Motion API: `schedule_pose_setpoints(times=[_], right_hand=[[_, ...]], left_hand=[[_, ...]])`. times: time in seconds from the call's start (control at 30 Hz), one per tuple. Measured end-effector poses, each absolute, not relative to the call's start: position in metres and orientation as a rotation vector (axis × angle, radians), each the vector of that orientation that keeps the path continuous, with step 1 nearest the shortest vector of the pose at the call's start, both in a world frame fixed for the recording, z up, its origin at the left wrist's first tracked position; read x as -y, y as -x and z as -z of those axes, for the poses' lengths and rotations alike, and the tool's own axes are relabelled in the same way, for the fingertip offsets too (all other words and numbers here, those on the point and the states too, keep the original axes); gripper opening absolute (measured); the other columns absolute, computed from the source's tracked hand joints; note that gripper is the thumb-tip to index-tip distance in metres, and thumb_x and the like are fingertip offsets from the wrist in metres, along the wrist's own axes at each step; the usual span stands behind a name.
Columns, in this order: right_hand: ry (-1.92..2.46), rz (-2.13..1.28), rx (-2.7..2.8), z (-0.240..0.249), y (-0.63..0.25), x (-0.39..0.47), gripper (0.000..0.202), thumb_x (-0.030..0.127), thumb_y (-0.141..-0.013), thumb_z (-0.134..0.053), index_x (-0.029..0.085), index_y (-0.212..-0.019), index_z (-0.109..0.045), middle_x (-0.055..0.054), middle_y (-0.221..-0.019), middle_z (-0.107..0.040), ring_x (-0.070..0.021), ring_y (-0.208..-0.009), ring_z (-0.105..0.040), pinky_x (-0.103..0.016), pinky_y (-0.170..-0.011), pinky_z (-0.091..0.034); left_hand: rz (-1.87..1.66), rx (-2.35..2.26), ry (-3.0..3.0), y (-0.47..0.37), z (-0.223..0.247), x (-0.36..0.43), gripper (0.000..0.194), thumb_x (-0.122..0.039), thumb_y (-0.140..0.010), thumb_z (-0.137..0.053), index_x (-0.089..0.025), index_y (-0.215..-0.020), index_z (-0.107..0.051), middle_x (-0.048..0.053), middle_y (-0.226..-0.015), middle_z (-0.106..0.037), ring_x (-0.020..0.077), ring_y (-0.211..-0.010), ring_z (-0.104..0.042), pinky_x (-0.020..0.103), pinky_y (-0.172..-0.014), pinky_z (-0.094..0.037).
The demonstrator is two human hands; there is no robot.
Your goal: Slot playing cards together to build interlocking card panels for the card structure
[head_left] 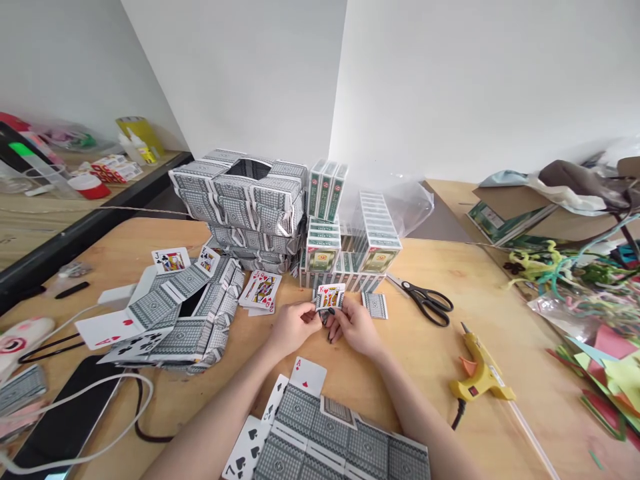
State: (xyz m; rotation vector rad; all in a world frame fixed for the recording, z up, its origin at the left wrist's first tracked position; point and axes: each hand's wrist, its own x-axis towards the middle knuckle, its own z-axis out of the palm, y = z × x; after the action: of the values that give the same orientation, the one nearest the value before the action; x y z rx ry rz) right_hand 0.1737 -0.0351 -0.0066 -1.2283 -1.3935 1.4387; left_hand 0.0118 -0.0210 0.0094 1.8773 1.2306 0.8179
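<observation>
Toward the far edge of the tabletop (425, 363), before stacked card boxes (323, 259), the left hand (296, 328) and right hand (358, 327) both pinch a king-of-hearts card (331, 295)

Single head view, looking forward and down: fingers (306, 310) near, wall (450, 87) beyond.

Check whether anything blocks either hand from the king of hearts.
Nothing visible does: the left hand and right hand both have fingers at the king of hearts, near its lower edge.
</observation>
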Motion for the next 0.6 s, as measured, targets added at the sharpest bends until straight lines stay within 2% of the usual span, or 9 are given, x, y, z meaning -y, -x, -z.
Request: schedule_pose_setpoints(times=[0.17, 0.3, 0.43, 0.6], right_hand=[[1.185, -1.458, 1.428, 0.0028, -0.1743, 0.0366, 0.029, 0.048, -0.081, -0.038, 0.019, -0.077, -0.041, 0.001, -0.063, -0.058, -0.0114, -0.043, -0.058, -0.023, -0.040, -0.049], [1.196, -1.442, 1.404, 0.0016, -0.1725, 0.0374, 0.030, 0.049, -0.080, -0.040, 0.020, -0.074, -0.041, 0.001, -0.059, -0.058, -0.0115, -0.040, -0.055, -0.024, -0.038, -0.047], [1.196, -1.474, 1.378, 0.0014, -0.1701, 0.0371, 0.030, 0.049, -0.077, -0.046, 0.019, -0.078, -0.045, 0.001, -0.061, -0.057, -0.0119, -0.042, -0.056, -0.024, -0.038, -0.047], [1.193, -1.416, 1.239, 0.0004, -0.1687, 0.0349, 0.034, 0.048, -0.074, -0.053, 0.017, -0.089, -0.051, -0.001, -0.061, -0.059, -0.0153, -0.049, -0.058, -0.027, -0.042, -0.050]], left_hand=[[-0.826, -1.210, -1.865, -0.0104, -0.0091, 0.0204, 0.010, -0.015, -0.068, -0.049, -0.015, -0.065, -0.058, 0.000, -0.062, -0.061, 0.0108, -0.058, -0.053, 0.020, -0.055, -0.039], [-0.907, -1.166, -1.722, -0.0113, -0.0067, 0.0188, 0.015, -0.024, -0.075, -0.046, -0.015, -0.068, -0.057, 0.001, -0.063, -0.060, 0.0120, -0.059, -0.055, 0.021, -0.056, -0.043], [-0.975, -1.136, -1.590, -0.0112, -0.0058, 0.0166, 0.019, -0.029, -0.079, -0.043, -0.016, -0.071, -0.054, 0.001, -0.061, -0.059, 0.0126, -0.057, -0.056, 0.022, -0.055, -0.045], [-0.925, -1.137, -1.695, -0.0105, -0.0091, 0.0178, 0.017, -0.028, -0.079, -0.044, -0.017, -0.071, -0.054, 0.000, -0.059, -0.057, 0.0118, -0.055, -0.056, 0.021, -0.053, -0.044]])
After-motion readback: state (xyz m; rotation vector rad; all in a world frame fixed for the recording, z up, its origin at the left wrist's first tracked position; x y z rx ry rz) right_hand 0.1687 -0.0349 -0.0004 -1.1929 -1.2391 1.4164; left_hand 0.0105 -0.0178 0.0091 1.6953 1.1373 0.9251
